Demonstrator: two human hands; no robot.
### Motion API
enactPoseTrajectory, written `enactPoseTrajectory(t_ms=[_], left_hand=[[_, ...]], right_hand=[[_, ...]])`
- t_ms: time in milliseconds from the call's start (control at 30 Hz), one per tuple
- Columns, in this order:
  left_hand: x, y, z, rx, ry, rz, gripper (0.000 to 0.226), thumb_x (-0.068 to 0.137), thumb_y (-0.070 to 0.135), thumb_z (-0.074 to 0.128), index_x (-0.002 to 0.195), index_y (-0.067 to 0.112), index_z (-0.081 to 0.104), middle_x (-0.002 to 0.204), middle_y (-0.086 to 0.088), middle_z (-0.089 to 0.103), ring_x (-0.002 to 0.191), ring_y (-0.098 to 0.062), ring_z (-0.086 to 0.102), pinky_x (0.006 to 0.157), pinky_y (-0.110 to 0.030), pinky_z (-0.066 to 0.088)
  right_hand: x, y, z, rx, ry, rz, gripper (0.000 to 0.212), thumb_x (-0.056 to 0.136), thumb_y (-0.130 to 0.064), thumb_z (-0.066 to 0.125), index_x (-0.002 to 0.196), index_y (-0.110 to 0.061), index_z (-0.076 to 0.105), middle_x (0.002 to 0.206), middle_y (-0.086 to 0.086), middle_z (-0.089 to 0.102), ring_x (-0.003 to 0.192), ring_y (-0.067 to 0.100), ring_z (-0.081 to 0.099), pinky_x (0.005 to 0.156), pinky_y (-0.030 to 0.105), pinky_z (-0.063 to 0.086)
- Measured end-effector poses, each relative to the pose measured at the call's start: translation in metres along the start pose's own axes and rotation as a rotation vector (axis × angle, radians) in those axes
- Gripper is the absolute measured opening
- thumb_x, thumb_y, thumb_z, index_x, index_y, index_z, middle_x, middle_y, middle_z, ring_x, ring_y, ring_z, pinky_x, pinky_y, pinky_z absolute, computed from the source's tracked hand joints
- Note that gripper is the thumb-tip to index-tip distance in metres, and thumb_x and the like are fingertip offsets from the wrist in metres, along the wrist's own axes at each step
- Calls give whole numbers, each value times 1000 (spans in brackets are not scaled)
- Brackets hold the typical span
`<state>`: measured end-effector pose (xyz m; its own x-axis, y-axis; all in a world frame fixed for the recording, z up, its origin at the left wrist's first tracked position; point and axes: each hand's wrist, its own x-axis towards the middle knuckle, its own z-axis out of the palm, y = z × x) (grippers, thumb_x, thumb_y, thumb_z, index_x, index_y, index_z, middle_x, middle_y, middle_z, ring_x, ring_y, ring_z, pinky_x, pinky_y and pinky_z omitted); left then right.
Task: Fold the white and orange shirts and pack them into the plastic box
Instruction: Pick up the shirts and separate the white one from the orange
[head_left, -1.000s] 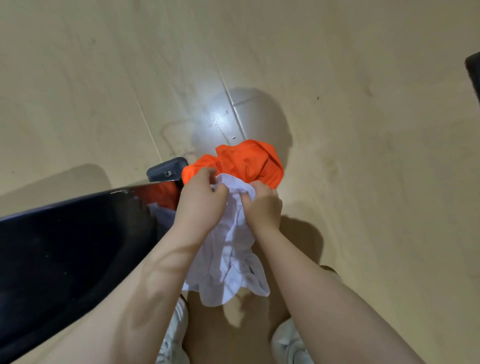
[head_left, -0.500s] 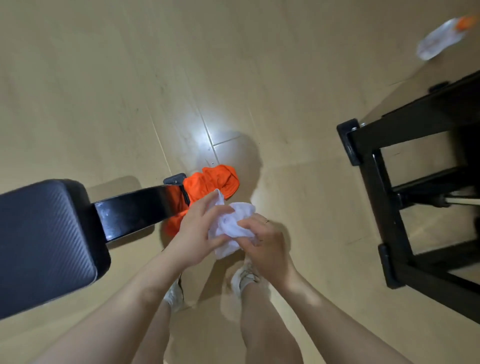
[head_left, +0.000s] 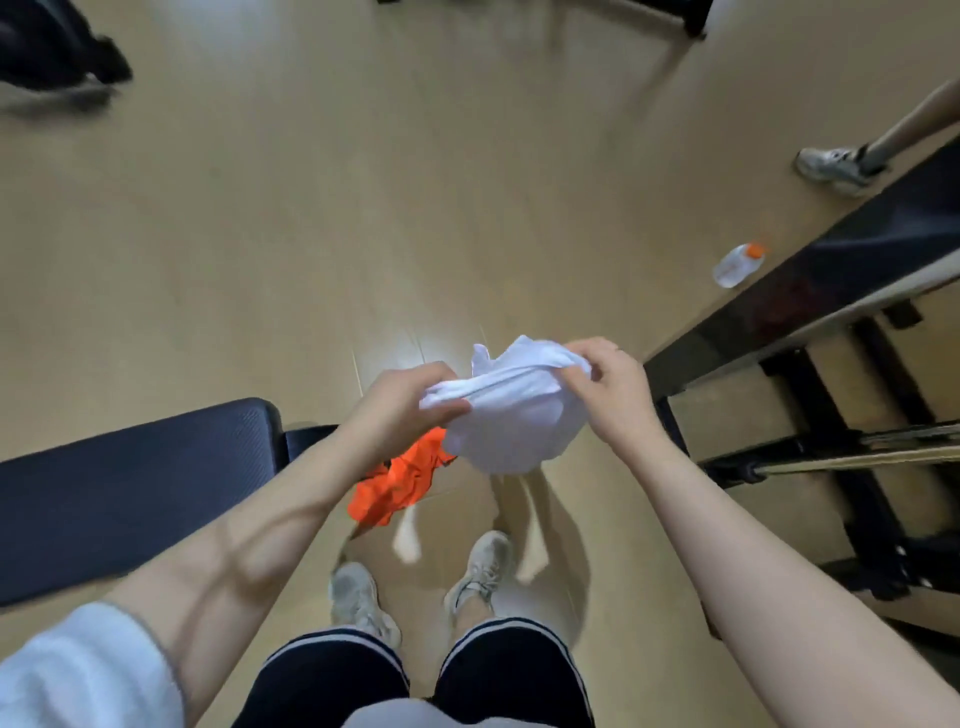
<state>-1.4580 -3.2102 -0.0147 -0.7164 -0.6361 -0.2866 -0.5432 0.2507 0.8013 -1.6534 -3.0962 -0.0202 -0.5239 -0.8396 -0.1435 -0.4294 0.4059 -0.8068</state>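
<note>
White shirt (head_left: 511, 410) between both gripping hands

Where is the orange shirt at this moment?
In the head view, the orange shirt hangs low and centre-left, just below the left hand, beside the dark padded bench.

Soft white cloth shirt (head_left: 511, 415), glossy wood-look floor (head_left: 363, 182), textured black bench pad (head_left: 130, 483)

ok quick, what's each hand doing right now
left hand: grips one edge of the white shirt
right hand: pinches its other edge
</note>
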Motion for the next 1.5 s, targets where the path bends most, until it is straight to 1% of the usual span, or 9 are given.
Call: enactPoseTrajectory(t_ms=[67,233,367,467,600,767,1067,1300,1500], left_hand=[[-12,21,-10,-163,52,-7,11,71,39,62,66,31,55,49,6,58,51,-4,51,57,-20,39],[-35,61,-32,-310,197,139,22,84,8,64,70,23,59,54,12,58,50,6,52,52,-6,37],[-54,74,-49,-442,240,138,8,86,7,60,77,8,59,69,0,60,53,0,57,58,-15,47],[-69,73,-59,-449,246,116,15,83,8,60,83,-7,58,73,-10,59,54,-5,57,58,-17,45],[-92,56,-64,-403,201,101,34,69,27,62,75,-6,59,73,-23,60,67,-16,53,68,-39,46],[-120,31,-81,-348,326,103,28,72,27,65,71,-1,58,65,-5,50,63,-13,44,61,-29,34],[-147,13,-94,-506,354,43,29,73,31,70,70,3,63,61,-5,68,61,-18,63,73,-41,51],[-160,22,-111,-656,428,138,17,84,15,66,74,3,58,56,6,60,60,-8,65,65,-22,53],[-149,-11,-92,-653,484,-72,5,90,14,55,86,17,55,75,3,62,73,-8,63,75,-24,48]], right_hand=[[1,-21,-7,118,64,22,11,87,-12,56,90,-12,67,82,-7,58,74,7,48,64,14,34],[-8,-66,-7,161,138,45,10,88,-15,54,86,-10,62,72,-9,53,64,6,45,53,7,33],[-39,-102,4,73,191,-14,27,89,-18,55,116,-12,56,112,-2,52,100,11,50,88,21,40],[-80,-131,24,231,114,-136,13,90,-15,56,103,-15,60,101,0,60,91,12,55,82,17,42],[-109,-141,67,262,63,-112,16,81,-18,69,89,-24,58,86,-8,62,82,11,57,77,20,44],[-118,-153,104,249,108,-50,22,82,-18,65,65,-26,54,65,-7,55,61,7,45,59,20,37],[-126,-167,122,-146,89,-103,20,88,-12,52,76,-15,68,59,-4,56,58,13,43,51,24,28],[-134,-136,133,-19,-62,77,28,92,-17,48,65,-23,46,68,-1,50,62,11,40,54,18,31],[-130,-135,113,171,3,117,17,94,-14,41,78,-10,47,72,3,48,65,17,42,59,29,34]])
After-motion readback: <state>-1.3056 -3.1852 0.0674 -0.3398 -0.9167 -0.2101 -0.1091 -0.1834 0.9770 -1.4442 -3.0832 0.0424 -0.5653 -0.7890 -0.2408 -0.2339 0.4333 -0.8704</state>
